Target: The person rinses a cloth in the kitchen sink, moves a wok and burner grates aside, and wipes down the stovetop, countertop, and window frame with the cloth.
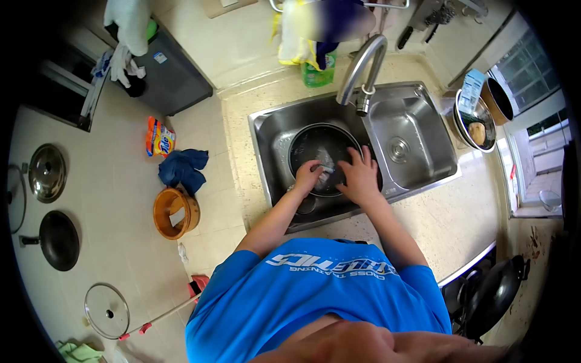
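Note:
A dark round pan [301, 145] sits in the left basin of the steel sink [261, 130], with a whitish, shiny patch on its inner bottom. My left hand [307, 176] reaches over the near left part of the pan, fingers pinched at a small pale item [327, 169] whose kind I cannot make out. At the near right rim is my right hand [361, 176], its fingers spread and partly over the pan. Nothing shows in its grasp. The curved faucet [367, 66] rises behind the basins.
A drain basin [417, 145] adjoins on the right. Beyond it stands a metal bowl [490, 130] with items inside. A green bottle [318, 71] is behind the sink. Near the left wall are a wooden bucket [192, 212], dark blue cloth [183, 169] and Tide bag [160, 138]. A wok [493, 296] sits right.

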Tool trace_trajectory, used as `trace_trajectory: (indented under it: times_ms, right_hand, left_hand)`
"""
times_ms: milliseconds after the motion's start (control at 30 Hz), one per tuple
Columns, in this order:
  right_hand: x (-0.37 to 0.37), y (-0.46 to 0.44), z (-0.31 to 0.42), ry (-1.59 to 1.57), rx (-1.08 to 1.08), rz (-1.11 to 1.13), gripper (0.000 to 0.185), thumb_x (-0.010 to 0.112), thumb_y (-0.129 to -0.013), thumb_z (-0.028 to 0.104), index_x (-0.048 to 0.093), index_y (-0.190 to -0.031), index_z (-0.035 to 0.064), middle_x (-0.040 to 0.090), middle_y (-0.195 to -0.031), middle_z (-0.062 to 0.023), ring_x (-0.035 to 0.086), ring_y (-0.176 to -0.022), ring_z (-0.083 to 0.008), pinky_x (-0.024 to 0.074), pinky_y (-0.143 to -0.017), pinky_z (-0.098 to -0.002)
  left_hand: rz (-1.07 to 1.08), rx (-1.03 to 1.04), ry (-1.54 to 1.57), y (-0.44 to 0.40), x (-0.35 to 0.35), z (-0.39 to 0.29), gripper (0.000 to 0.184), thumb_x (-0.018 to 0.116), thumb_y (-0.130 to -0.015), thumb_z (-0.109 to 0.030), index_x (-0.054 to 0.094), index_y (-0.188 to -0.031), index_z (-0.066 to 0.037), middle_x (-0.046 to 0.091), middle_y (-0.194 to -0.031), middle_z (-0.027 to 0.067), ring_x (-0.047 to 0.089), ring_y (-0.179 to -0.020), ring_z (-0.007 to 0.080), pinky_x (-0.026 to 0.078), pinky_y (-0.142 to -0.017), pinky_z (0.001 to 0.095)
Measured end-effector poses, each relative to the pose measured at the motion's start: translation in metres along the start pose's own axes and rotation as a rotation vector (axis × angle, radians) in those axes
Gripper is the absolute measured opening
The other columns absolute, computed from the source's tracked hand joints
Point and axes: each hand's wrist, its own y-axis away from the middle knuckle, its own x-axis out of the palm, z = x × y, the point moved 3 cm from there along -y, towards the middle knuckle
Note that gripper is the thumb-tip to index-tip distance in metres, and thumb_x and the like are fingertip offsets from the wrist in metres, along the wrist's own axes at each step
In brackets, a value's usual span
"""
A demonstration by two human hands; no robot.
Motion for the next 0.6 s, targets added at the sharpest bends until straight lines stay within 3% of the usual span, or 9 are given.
trace_trajectory:
  times_ms: [33,67,133,200,300,400,500,567,600]
  right_hand:
    - [-0.015,0.006,0.010,0.094,0.019,-0.138,0.037,0.079,-0.064,0.022,0.069,-0.099,0.0156,0.052,-0.126,-0.0161,0.034,-0.128,-0.0399,0.0318,-0.103,-0.0527]
    - [-0.029,0.011,0.010,-0.005,-0.001,-0.095,0.046,0.078,-0.066,0.023,0.065,-0.110,0.0179,0.054,-0.122,-0.0172,0.035,-0.128,-0.0375,0.0316,-0.104,-0.0513]
    - [-0.086,0.023,0.021,-0.257,-0.210,-0.091,0.023,0.076,-0.068,0.016,0.069,-0.089,0.0086,0.058,-0.115,-0.0164,0.040,-0.126,-0.0364,0.0354,-0.102,-0.0457]
    - [-0.156,0.044,0.053,-0.562,-0.402,-0.265,0.011,0.073,-0.067,0.005,0.065,-0.075,0.0054,0.061,-0.097,-0.0137,0.057,-0.101,-0.0339,0.0455,-0.086,-0.0402]
    - [-0.197,0.124,0.045,-0.847,-0.502,-0.401,0.020,0.077,-0.063,0.013,0.065,-0.080,0.0088,0.061,-0.080,-0.0122,0.061,-0.066,-0.0230,0.0482,-0.061,-0.0301]
    - [-0.214,0.165,0.000,0.022,-0.681,-1.168,0.012,0.066,-0.071,0.014,0.060,-0.068,0.0046,0.053,-0.055,-0.0096,0.048,-0.044,-0.0198,0.0388,-0.049,-0.0275]
    - [-0.222,0.164,-0.006,-0.729,-1.107,-0.743,0.017,0.067,-0.069,0.017,0.056,-0.059,0.0089,0.051,-0.052,-0.0035,0.046,-0.044,-0.0154,0.0327,-0.046,-0.0247]
    - [-0.216,0.176,-0.021,-0.973,-1.221,-0.578,0.020,0.068,-0.068,0.018,0.055,-0.055,0.0104,0.051,-0.051,-0.0014,0.045,-0.043,-0.0139,0.0306,-0.045,-0.0238]
    - [-0.207,0.198,-0.054,-0.894,-1.227,-0.854,0.022,0.069,-0.066,0.022,0.053,-0.056,0.0127,0.049,-0.051,0.0018,0.042,-0.043,-0.0118,0.0283,-0.044,-0.0232]
  left_hand:
    - [0.005,0.043,0.053,-0.002,0.003,0.009,0.036,0.066,-0.081,-0.015,0.062,-0.113,-0.001,0.064,-0.100,0.0117,0.060,-0.089,0.0184,0.047,-0.078,0.0285]
    - [0.008,0.086,0.106,-0.005,0.004,0.012,0.035,0.065,-0.081,-0.014,0.061,-0.113,0.000,0.064,-0.102,0.0120,0.060,-0.090,0.0188,0.048,-0.079,0.0286]
    - [0.016,0.060,0.041,-0.006,0.006,0.015,0.034,0.065,-0.081,-0.013,0.061,-0.113,0.000,0.064,-0.104,0.0129,0.061,-0.091,0.0192,0.048,-0.080,0.0292]
    - [0.014,0.043,0.039,-0.009,0.008,0.016,0.034,0.066,-0.081,-0.014,0.062,-0.113,-0.001,0.065,-0.104,0.0133,0.062,-0.090,0.0194,0.049,-0.080,0.0297]
    - [0.011,0.063,0.010,-0.004,0.007,0.006,0.030,0.067,-0.080,-0.015,0.065,-0.107,-0.001,0.065,-0.103,0.0134,0.063,-0.090,0.0216,0.049,-0.080,0.0305]
    - [-0.037,0.093,0.021,-0.005,0.009,0.009,0.027,0.067,-0.075,-0.018,0.067,-0.098,-0.002,0.064,-0.095,0.0165,0.061,-0.091,0.0294,0.047,-0.081,0.0358]
    - [-0.055,0.159,-0.033,-0.003,0.010,0.004,0.026,0.067,-0.075,-0.019,0.067,-0.094,-0.002,0.064,-0.094,0.0164,0.060,-0.090,0.0299,0.047,-0.081,0.0359]
    - [-0.050,0.156,-0.048,0.001,0.008,-0.002,0.024,0.067,-0.075,-0.018,0.067,-0.092,-0.002,0.064,-0.094,0.0160,0.059,-0.090,0.0293,0.047,-0.080,0.0358]
    - [-0.040,0.148,-0.055,0.001,0.007,-0.004,0.025,0.066,-0.074,-0.018,0.067,-0.093,-0.001,0.064,-0.094,0.0161,0.059,-0.092,0.0299,0.047,-0.082,0.0361]
